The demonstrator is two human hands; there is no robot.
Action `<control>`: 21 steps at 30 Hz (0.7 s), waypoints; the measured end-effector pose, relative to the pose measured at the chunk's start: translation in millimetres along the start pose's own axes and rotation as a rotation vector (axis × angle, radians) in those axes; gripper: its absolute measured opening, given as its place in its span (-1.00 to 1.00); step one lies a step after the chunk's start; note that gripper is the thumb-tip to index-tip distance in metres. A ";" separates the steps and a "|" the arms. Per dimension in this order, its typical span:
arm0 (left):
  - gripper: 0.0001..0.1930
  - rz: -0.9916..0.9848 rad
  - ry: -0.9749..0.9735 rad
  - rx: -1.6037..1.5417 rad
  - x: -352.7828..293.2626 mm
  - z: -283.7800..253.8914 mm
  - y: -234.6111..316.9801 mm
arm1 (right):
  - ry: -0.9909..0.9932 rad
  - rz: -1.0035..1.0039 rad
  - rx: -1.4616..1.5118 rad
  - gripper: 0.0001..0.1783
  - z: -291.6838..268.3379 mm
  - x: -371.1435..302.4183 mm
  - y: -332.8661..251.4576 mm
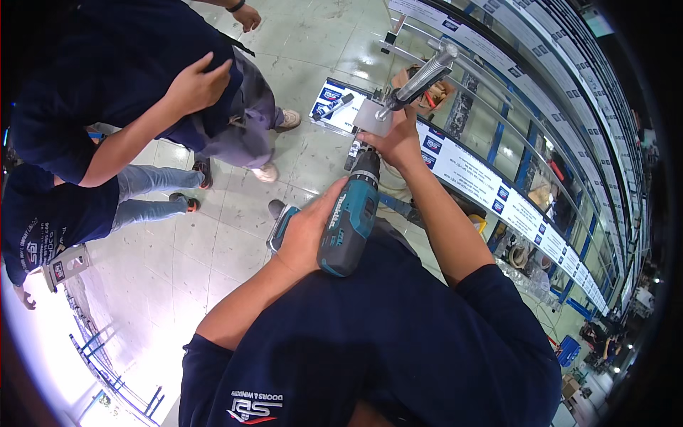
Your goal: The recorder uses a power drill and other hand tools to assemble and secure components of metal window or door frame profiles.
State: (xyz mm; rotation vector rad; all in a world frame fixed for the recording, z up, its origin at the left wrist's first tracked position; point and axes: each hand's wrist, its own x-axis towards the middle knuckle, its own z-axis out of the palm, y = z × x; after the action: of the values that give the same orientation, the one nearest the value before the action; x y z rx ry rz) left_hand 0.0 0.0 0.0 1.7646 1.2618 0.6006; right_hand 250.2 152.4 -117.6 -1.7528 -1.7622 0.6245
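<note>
My left hand (307, 233) is closed round the grip of a teal and black cordless drill (348, 220), its battery end showing to the left of my wrist. The drill's chuck (366, 162) points away from me, toward a small flat metal plate (372, 117). My right hand (400, 142) is closed on that plate, thumb along its near edge, the other fingers partly hidden behind it. Just above the plate rises a metal rod with a coiled spring (425, 77). A dark blue and white tube (333, 107) lies on the film-covered end of a profile, left of the plate.
Long profiles in white printed film (491, 188) run along a blue rack (498, 132) on the right. Behind my right hand is a cardboard box (435, 96) of tools. Two other people stand at left, the nearer one's hand (199, 85) raised, on a tiled floor (228, 220).
</note>
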 end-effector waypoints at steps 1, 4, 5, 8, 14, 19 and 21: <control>-0.07 0.005 0.002 0.009 0.0 -0.2 1.6 | -0.008 -0.005 -0.013 0.22 0.8 0.8 0.8; -0.09 0.000 -0.003 0.026 -1.5 -8.5 1.2 | -0.014 0.017 0.002 0.20 7.1 1.8 -8.4; -0.09 -0.008 -0.008 0.027 -2.1 -12.0 0.0 | -0.015 0.042 0.023 0.19 9.4 1.8 -13.2; -0.09 -0.029 -0.008 0.030 -5.0 -8.6 1.3 | -0.030 0.044 0.033 0.17 9.9 -2.2 -11.3; -0.07 -0.021 0.015 0.031 -1.3 -7.4 -0.9 | -0.031 0.037 0.000 0.16 9.6 1.5 -7.2; -0.06 0.013 0.011 0.068 -0.4 -4.4 -3.2 | -0.030 0.039 -0.005 0.17 9.9 2.1 -4.4; -0.06 0.026 0.017 0.063 0.7 -3.7 -3.5 | -0.030 0.034 -0.009 0.17 9.2 1.9 -4.1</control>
State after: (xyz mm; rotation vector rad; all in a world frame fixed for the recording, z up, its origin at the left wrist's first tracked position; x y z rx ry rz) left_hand -4.4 2.4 -1.2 1.8341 1.2837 0.5972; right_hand 241.0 154.8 -121.3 -1.7919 -1.7611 0.6611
